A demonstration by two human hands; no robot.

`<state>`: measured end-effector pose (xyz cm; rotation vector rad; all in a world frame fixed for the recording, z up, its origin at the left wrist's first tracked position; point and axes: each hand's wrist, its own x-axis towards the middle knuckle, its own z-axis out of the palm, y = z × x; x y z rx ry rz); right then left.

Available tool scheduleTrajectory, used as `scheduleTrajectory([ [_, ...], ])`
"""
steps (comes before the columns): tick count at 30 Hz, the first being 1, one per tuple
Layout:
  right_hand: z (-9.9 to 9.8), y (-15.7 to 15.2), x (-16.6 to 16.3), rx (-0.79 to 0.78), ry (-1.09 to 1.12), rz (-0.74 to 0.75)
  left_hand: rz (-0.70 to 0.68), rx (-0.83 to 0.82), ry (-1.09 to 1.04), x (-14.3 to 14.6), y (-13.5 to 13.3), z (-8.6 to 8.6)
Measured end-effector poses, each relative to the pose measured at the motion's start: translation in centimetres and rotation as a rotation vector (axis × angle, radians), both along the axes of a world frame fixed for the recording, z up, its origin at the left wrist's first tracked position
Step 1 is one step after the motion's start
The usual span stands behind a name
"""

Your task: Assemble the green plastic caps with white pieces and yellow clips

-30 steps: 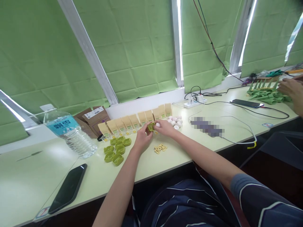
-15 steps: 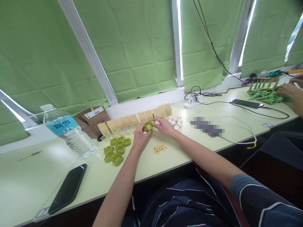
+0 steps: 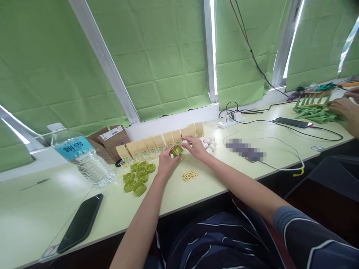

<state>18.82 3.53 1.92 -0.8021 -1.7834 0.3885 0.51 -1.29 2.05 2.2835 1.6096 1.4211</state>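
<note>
My left hand (image 3: 166,159) is closed around a small square olive-green cup (image 3: 177,150), its opening turned toward me. In the fingertips of my right hand (image 3: 196,147) is a small pinkish-white round piece (image 3: 185,142), right beside the cup's upper right edge. Several more white round pieces (image 3: 209,145) lie just beyond that hand. Left of my left hand stand several green cups (image 3: 142,176) in a cluster. A little pile of yellow curved pieces (image 3: 190,176) is on the table below my hands.
Upright tan cards with clear holders (image 3: 146,146) line the back. To the left are a large water bottle (image 3: 81,157), a cardboard box (image 3: 112,142) and a phone (image 3: 81,223). A power strip (image 3: 231,120) and cables lie right; another person's hand (image 3: 343,106) is over green pieces.
The green cup has shifted slightly right. My right fingers have lifted a little off its rim, and the white round piece in them shows more clearly.
</note>
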Motion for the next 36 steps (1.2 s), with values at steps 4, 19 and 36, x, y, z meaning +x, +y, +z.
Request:
scheduleTrajectory([
  [4,0.25,-0.3,0.02,0.001,0.064,0.023,0.032,0.01,-0.006,0.15,-0.26,0.07],
  [19,0.33,-0.83,-0.14,-0.099,0.061,0.079,-0.058,0.035,0.001,0.16,-0.26,0.32],
  [36,0.12,-0.67,-0.24,-0.135,0.052,0.141,-0.069,-0.02,-0.069,0.39,-0.61,0.54],
])
